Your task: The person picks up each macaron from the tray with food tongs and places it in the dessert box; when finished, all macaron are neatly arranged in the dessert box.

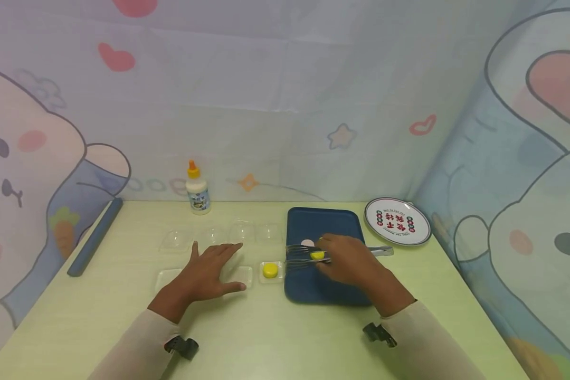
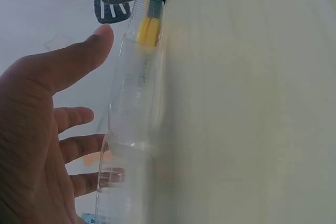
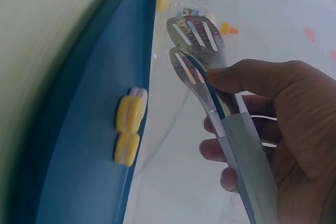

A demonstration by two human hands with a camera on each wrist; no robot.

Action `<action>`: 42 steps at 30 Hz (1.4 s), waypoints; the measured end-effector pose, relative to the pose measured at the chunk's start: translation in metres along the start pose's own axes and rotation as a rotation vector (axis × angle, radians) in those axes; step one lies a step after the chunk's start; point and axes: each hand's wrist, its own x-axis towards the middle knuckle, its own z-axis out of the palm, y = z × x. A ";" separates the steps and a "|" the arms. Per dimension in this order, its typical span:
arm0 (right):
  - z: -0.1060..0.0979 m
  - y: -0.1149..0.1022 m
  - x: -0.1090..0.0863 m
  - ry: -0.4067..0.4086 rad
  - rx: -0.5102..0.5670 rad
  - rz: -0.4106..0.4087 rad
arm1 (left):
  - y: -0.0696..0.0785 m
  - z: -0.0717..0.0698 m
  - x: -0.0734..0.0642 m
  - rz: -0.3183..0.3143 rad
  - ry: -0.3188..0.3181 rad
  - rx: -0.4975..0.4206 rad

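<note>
"What could go wrong from here?"

"The right hand point(image 1: 345, 258) grips metal tongs point(image 3: 244, 153), their slotted ends slightly apart with nothing between them, above the left side of the blue tray point(image 1: 325, 219). Squeezing too hard might dent a macaron; too loose a pinch might drop one."

"And the left hand point(image 1: 209, 274)?"

"Open, fingers spread, by the clear boxes point(image 1: 247, 277). I can't tell whether it touches them. They look light, so a careless nudge could slide one."

"Where are the macarons, and how do they look?"

"Two yellow macarons point(image 3: 130, 114) sit close together on the tray, a pale pink one point(image 3: 139, 94) just beside them. Another yellow macaron point(image 1: 269, 270) lies in the small clear box point(image 1: 280, 279) just left of the tray. The yellow ones on the tray are rounded, with a paler band between two shells."
</note>
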 end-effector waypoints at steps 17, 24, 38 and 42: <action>-0.014 0.039 -0.013 -0.057 -0.049 0.089 | -0.014 -0.001 -0.008 0.018 -0.010 -0.018; -0.020 0.060 -0.016 -0.039 -0.084 0.086 | -0.015 -0.007 -0.010 0.028 -0.024 -0.022; -0.021 0.082 -0.009 -0.080 -0.075 0.107 | -0.023 0.000 -0.013 0.001 -0.058 -0.065; -0.020 0.085 -0.003 -0.098 -0.070 0.125 | -0.023 0.002 -0.013 0.011 -0.049 -0.065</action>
